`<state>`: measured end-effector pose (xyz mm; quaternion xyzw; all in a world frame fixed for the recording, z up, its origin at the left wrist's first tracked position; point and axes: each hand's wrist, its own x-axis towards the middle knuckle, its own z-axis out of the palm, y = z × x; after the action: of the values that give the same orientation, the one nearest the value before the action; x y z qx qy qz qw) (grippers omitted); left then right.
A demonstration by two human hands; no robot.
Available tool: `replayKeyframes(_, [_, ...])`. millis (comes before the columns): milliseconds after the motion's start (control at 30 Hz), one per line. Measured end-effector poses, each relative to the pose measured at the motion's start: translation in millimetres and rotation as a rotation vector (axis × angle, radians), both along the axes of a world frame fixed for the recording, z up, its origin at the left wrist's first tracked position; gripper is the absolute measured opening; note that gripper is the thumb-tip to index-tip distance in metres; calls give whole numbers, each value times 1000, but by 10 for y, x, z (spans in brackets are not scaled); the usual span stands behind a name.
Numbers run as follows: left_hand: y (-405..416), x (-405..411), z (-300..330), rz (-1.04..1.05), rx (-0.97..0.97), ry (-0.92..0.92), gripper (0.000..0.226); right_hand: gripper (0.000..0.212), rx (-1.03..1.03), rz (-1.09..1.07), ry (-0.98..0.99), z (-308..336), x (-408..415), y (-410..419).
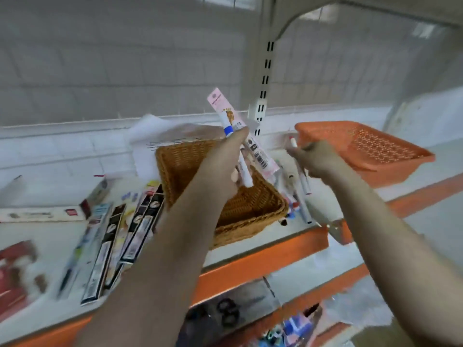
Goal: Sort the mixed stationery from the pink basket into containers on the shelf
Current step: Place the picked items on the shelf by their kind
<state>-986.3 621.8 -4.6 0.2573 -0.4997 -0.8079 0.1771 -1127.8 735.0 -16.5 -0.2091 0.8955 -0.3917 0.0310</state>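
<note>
The left hand (pixel 225 159) is raised above the wicker basket (pixel 225 196), and a small bundle is gripped in its curled fingers: a long pink packet (pixel 253 146) tilted up and away, and a white marker with a blue cap (pixel 228 130) beside it. A second white pen (pixel 244 175) is seen sticking down out of the same grip, over the basket's open middle.

To the right, well apart from the left hand, the right hand (pixel 313 156) is held out near the orange plastic tray (pixel 363 146). A thin pen with a red tip (pixel 293 142) is pinched at its fingertips, though blur makes the grip hard to read exactly.

Just below the right hand, between basket and tray, a loose cluster of markers (pixel 299 194) is laid on the white shelf (pixel 250 249), whose front edge is orange. To the left of the left forearm, flat packets in black and white (pixel 112 246) are fanned out on the shelf, with a long white box (pixel 42 214) beyond them. On the lower shelf, beneath both arms, black scissors (pixel 228 313) can be made out, blurred.
</note>
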Motion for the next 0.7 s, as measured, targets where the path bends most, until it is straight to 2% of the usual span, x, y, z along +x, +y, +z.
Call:
replayKeyframes(67, [146, -204, -15, 82, 59, -29, 19, 42, 138, 76, -45, -169, -237, -27])
replayKeyframes(100, [196, -284, -22, 108, 91, -4, 16, 39, 128, 121, -57, -214, -301, -51])
replayKeyframes(167, [262, -437, -45, 177, 110, 71, 11, 31, -86, 147, -30, -186, -336, -74])
replayKeyframes(233, [252, -548, -96, 267, 70, 111, 10, 22, -452, 163, 46, -90, -177, 2])
replayKeyframes(267, [262, -614, -116, 309, 59, 136, 11, 23, -555, 224, 64, -35, -48, 73])
replayKeyframes(367, [321, -796, -167, 318, 129, 213, 31, 14, -392, 420, 103, -145, 235, 212])
replayKeyframes(467, [407, -860, -163, 295, 273, 235, 39, 14, -362, 382, 92, -262, 230, 201])
replayKeyframes(533, [373, -826, -146, 327, 295, 248, 38, 10, -359, 422, 84, -213, 162, 249])
replayKeyframes(633, [152, -648, -76, 568, 181, 260, 16, 9, -339, 437, 111, -225, 3, 422])
replayKeyframes(700, [-45, -448, -26, 725, -21, 183, 18, 12, -349, 351, 66, -366, -109, 509])
